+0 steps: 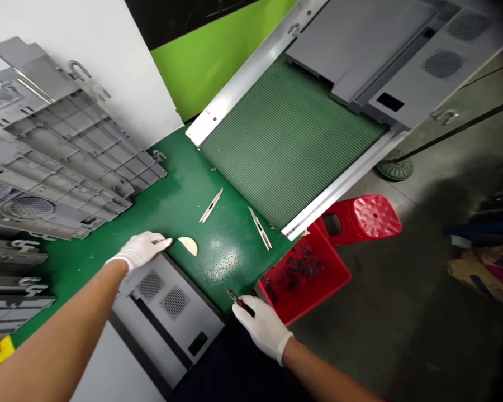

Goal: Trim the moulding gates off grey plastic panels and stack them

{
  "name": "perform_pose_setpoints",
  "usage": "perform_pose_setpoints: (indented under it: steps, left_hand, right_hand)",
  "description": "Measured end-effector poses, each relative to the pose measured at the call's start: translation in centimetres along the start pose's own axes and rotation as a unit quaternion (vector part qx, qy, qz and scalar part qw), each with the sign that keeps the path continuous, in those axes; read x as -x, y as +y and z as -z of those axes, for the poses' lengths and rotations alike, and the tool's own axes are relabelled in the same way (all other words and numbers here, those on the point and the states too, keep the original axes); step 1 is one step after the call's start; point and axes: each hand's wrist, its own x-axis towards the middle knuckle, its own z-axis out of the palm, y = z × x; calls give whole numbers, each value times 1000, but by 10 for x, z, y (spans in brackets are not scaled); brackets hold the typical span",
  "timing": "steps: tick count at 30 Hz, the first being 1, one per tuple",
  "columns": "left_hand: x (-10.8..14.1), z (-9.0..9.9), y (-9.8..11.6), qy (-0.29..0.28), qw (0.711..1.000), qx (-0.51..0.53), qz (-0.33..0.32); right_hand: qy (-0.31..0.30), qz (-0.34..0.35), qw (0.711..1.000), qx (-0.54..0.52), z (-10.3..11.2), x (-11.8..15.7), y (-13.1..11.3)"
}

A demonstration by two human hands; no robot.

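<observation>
My left hand (140,249), in a white glove, grips the far edge of a grey plastic panel (176,329) with two mesh vents and a dark slot. The panel lies at the near side of the green tabletop (184,167). My gloved right hand (265,328) is closed round pliers (246,306) with red and black handles, their jaws pointing up and left. The pliers are apart from the panel, to its right. Beyond my left hand is a cream half-round piece (189,245). Two utility knives, one (212,205) and another (260,228), lie farther off.
A green ribbed conveyor belt (293,145) with metal rails carries another grey panel (360,50). Several grey panels (75,151) stand stacked at left. A red bin (337,279) with small dark pieces sits at the table's right, beside a red stool (375,218).
</observation>
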Motion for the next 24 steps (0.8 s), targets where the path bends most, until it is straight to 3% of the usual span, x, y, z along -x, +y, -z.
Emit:
perform_pose_setpoints:
  steps: [3,6,12,16,24]
  left_hand:
    - [4,-10,6,-38,998,24,-46]
    - [3,-14,1,-78,992,78,-58]
    - [-6,-18,-17,-101,984,136,-48]
    - [-11,-25,-22,-103,983,140,-54]
    - [-16,-30,-26,-95,984,135,-64]
  right_hand:
    - [-19,29,999,34,-17,-36,-26]
    - [-38,37,994,98,-48,-75,-52]
    - [-72,20,982,173,-97,-136,-92]
    - [-71,12,981,181,-109,-151,-97]
    - [-61,16,983,172,-119,-152,-91]
